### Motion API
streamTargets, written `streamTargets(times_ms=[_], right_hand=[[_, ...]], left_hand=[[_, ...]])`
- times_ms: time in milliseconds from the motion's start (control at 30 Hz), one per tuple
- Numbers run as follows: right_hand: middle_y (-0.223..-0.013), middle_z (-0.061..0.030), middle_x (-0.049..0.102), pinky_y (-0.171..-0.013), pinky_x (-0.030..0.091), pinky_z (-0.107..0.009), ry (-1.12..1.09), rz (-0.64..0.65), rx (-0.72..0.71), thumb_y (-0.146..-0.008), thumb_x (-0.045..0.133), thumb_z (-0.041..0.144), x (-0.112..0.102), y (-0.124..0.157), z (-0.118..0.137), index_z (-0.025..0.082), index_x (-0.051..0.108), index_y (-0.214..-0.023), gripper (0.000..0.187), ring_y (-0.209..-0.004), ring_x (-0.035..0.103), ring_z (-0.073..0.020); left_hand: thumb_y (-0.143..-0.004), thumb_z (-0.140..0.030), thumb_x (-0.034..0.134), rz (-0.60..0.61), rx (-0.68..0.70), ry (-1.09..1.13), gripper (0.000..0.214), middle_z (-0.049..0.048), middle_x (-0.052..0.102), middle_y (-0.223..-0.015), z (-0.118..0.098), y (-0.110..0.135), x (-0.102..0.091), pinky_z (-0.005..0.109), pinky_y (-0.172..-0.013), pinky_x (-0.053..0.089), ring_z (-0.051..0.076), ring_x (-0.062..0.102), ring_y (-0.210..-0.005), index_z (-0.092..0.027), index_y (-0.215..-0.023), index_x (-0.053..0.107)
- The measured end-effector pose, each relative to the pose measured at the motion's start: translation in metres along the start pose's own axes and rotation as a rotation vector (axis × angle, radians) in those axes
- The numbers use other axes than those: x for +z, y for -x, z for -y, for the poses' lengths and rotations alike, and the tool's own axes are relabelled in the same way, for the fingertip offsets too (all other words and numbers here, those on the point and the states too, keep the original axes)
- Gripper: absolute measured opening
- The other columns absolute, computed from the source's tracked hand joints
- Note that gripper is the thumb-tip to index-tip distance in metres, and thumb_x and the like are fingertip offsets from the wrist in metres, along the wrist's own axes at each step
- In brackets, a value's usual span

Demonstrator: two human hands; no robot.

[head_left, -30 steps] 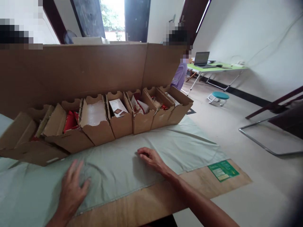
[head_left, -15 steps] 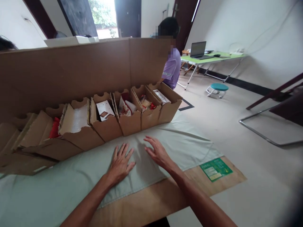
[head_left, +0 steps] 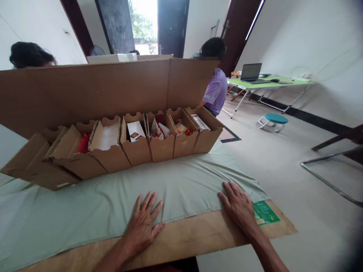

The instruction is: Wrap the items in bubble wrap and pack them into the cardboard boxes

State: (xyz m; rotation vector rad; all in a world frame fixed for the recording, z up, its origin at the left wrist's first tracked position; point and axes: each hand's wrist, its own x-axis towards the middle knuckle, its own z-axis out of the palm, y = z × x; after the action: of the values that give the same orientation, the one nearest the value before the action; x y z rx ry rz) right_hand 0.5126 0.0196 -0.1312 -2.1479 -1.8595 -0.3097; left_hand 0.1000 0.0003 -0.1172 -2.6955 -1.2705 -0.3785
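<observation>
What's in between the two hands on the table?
Just green cloth and bare wooden tabletop between left hand and right hand, in the head view.

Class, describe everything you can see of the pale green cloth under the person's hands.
The pale green cloth looks like thin fabric, spread over the wooden tabletop with wrinkles; its near edge leaves a strip of wood bare. The row of cardboard boxes stands on its far part. The left hand and the right hand lie open, fingers spread, across its near edge. Its right corner lies by a green label.
</observation>
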Motion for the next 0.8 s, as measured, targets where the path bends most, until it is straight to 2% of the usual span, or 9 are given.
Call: streamTargets(times_ms=[67,167,267,367,467,600,700,733,800], right_hand=[[-0.147,-0.0135,0.058,-0.112,0.039,-0.050,-0.008,-0.010,0.033,-0.099,0.035,0.045,-0.004,0.010,-0.014,0.023,0.062,-0.133,0.049,-0.137,0.051,-0.0312],[-0.144,-0.0137,0.061,-0.110,0.043,-0.050,-0.036,-0.019,0.061,-0.097,0.036,0.044,-0.006,0.018,-0.021,0.021,0.063,-0.130,0.048,-0.135,0.054,-0.0312],[-0.141,-0.0152,0.063,-0.108,0.045,-0.053,-0.069,-0.066,0.087,-0.096,0.039,0.043,-0.004,0.018,-0.018,0.021,0.066,-0.125,0.046,-0.134,0.055,-0.0328],[-0.133,-0.0160,0.068,-0.102,0.050,-0.053,-0.157,-0.080,0.109,-0.092,0.042,0.041,-0.007,0.005,-0.008,0.021,0.068,-0.117,0.041,-0.125,0.062,-0.0340],[-0.123,-0.0160,0.072,-0.091,0.056,-0.046,-0.333,-0.042,0.027,-0.089,0.049,0.041,-0.029,-0.035,0.012,0.020,0.068,-0.118,0.041,-0.111,0.069,-0.0314],[-0.116,-0.0130,0.074,-0.075,0.057,-0.037,-0.496,-0.078,0.004,-0.090,0.054,0.037,-0.082,-0.124,0.046,0.019,0.053,-0.141,0.054,-0.084,0.073,-0.0244],[-0.103,-0.0094,0.076,-0.070,0.052,-0.034,-0.419,-0.062,-0.006,-0.091,0.056,0.029,-0.109,-0.190,0.061,0.018,0.041,-0.152,0.065,-0.071,0.070,-0.0206],[-0.098,-0.0088,0.076,-0.070,0.050,-0.032,-0.377,-0.037,-0.013,-0.092,0.055,0.027,-0.113,-0.208,0.064,0.017,0.041,-0.152,0.063,-0.069,0.070,-0.0195],[-0.089,-0.0082,0.076,-0.068,0.046,-0.030,-0.305,0.014,-0.030,-0.092,0.056,0.024,-0.112,-0.234,0.066,0.014,0.053,-0.143,0.052,-0.067,0.068,-0.0176]], left_hand=[[-0.100,-0.044,0.052,0.000,-0.005,0.005,0.064,0.0080,0.037,-0.166,0.000,0.001,0.000,0.054,-0.125,0.017,0.029,0.029,-0.153,-0.029,-0.159,0.035],[-0.099,-0.044,0.054,-0.017,-0.014,0.002,0.061,0.0075,0.042,-0.163,-0.001,0.003,0.002,0.054,-0.123,0.024,0.028,0.033,-0.151,-0.029,-0.156,0.041],[-0.097,-0.044,0.057,-0.060,-0.002,-0.026,0.060,0.0078,0.045,-0.161,-0.006,0.012,0.000,0.051,-0.121,0.030,0.027,0.036,-0.150,-0.027,-0.153,0.045],[-0.095,-0.042,0.059,-0.114,0.020,-0.048,0.060,0.0068,0.044,-0.161,-0.010,0.026,-0.002,0.049,-0.119,0.035,0.027,0.036,-0.149,-0.026,-0.152,0.047],[-0.094,-0.039,0.060,-0.157,0.037,-0.023,0.056,0.0056,0.048,-0.159,-0.011,0.038,-0.003,0.046,-0.117,0.039,0.026,0.040,-0.146,-0.025,-0.148,0.052],[-0.092,-0.032,0.060,-0.173,0.034,0.047,0.046,0.0052,0.053,-0.154,-0.007,0.041,-0.003,0.046,-0.114,0.044,0.026,0.046,-0.142,-0.025,-0.138,0.060],[-0.090,-0.028,0.060,-0.222,0.048,0.068,0.043,0.0068,0.057,-0.150,-0.005,0.037,-0.002,0.046,-0.111,0.047,0.026,0.049,-0.139,-0.023,-0.132,0.063],[-0.089,-0.028,0.059,-0.246,0.056,0.068,0.042,0.0074,0.059,-0.148,-0.004,0.035,-0.001,0.045,-0.109,0.048,0.026,0.050,-0.139,-0.022,-0.131,0.063],[-0.089,-0.027,0.058,-0.292,0.074,0.063,0.040,0.0081,0.062,-0.143,-0.003,0.033,0.001,0.044,-0.107,0.049,0.026,0.052,-0.137,-0.021,-0.128,0.065]])
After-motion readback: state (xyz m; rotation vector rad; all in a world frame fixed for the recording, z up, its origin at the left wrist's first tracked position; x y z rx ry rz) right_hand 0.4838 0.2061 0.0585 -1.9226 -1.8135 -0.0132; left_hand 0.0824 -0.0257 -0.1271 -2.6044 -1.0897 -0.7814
